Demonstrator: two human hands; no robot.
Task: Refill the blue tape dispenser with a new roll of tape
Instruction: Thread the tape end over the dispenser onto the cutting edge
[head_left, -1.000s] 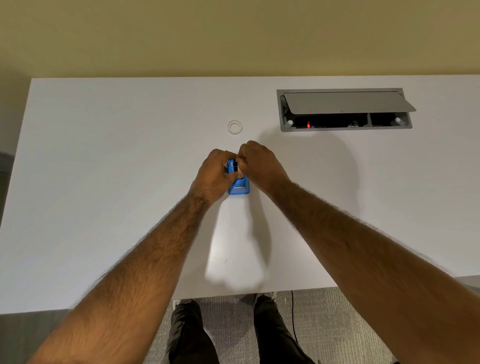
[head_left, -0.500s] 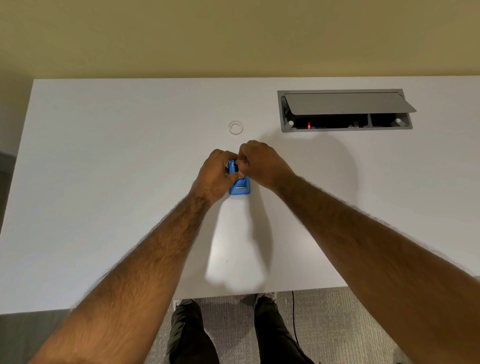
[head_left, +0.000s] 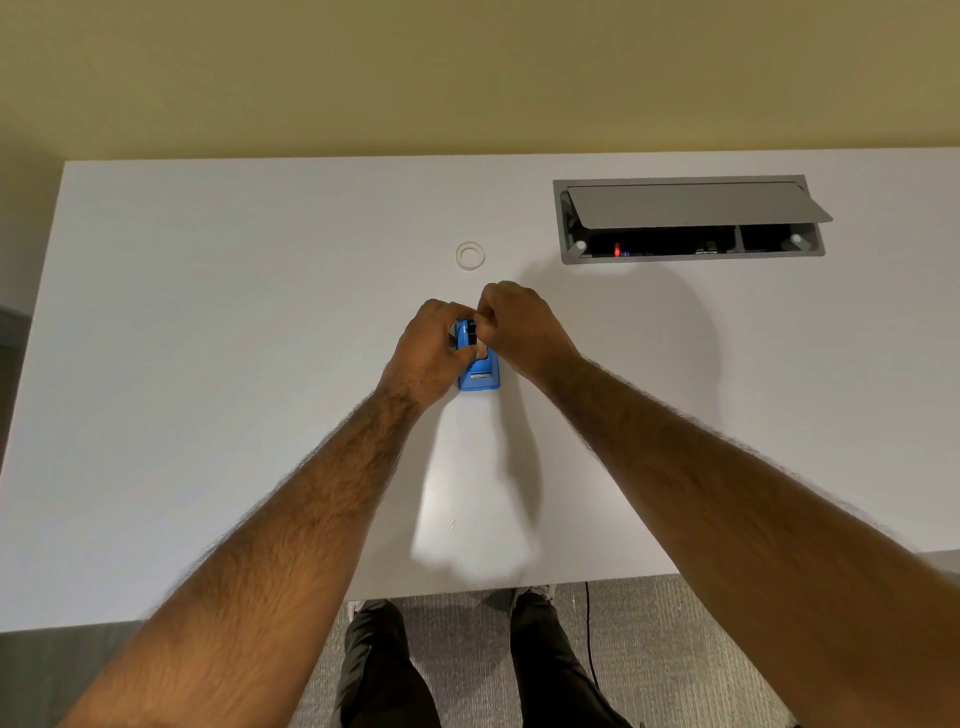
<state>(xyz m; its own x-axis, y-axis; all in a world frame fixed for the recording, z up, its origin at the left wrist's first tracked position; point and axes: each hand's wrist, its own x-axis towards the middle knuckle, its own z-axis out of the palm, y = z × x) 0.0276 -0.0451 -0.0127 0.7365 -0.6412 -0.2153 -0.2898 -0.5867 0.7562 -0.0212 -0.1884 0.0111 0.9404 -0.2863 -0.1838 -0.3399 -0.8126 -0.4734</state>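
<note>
Both bare forearms extend forward and converge at centre frame, wrists close together. The left hand (head_left: 428, 351) is curled with knuckles up, its grip closed around the blue tape dispenser (head_left: 480, 376) from the left side. The right hand (head_left: 519, 325) is fisted just beside it, fingertips (head_left: 480, 327) pinched at the dispenser's top; what they pinch cannot be determined.

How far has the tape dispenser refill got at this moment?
Done: nothing clearly. In hand: the left hand steadies the blue dispenser on the table while the right hand works at its top. Left: the clear ring, roll or spent core, lies apart behind it.
</note>
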